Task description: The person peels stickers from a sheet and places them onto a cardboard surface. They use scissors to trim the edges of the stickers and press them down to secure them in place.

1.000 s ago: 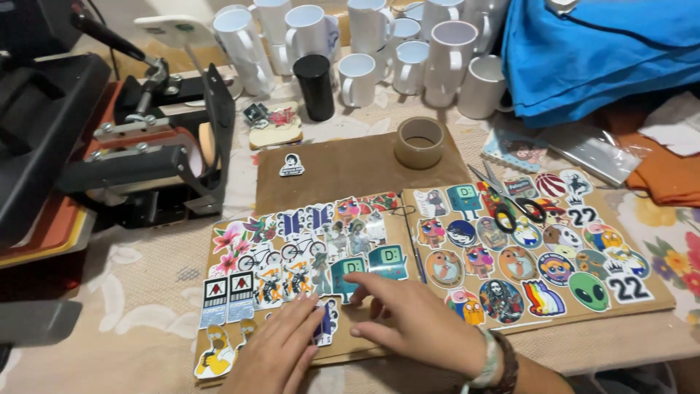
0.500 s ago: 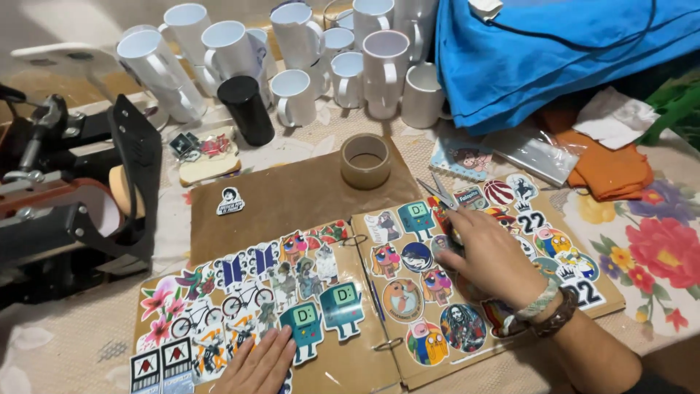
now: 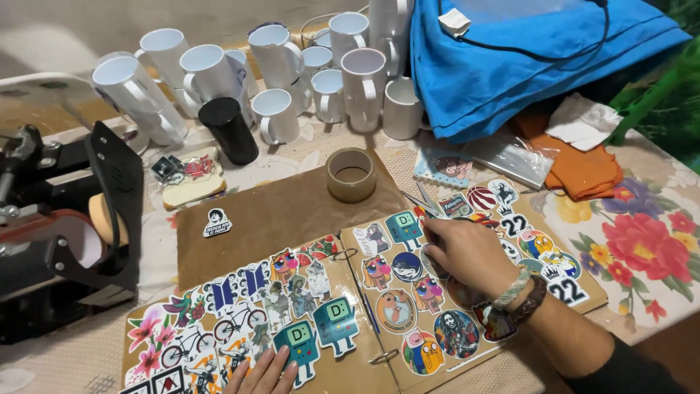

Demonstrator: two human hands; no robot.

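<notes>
**Head view: hands on the sticker binder**

Head cam looks down at my desk (image 3: 678,190), covered w/ a flowered cloth. A ring binder (image 3: 350,306) lies open in front of me, both pages packed w/ stickers.

My right hand (image 3: 467,252) rests on the right page, fingers curled down onto the stickers near the top centre of that page; can't tell if they're pinching one or just pressing. Beaded bracelets (image 3: 521,292) sit on that wrist. Scissors (image 3: 423,206) lie just past the fingertips, on the page's upper edge.

My left hand (image 3: 266,373) lies flat & loose at the bottom of the left page, fingertips touching the stickers by the teal robot-shaped ones; holding nothing.

Behind the binder: a sheet of brown paper (image 3: 284,215) w/ a tape roll (image 3: 351,175) standing on it. Further back, a cluster of white mugs (image 3: 277,73) & one black tumbler (image 3: 230,130). A black mug press (image 3: 65,233) sits far left. Blue bag (image 3: 525,66) & orange cloth (image 3: 583,164) lie at upper right.
</notes>
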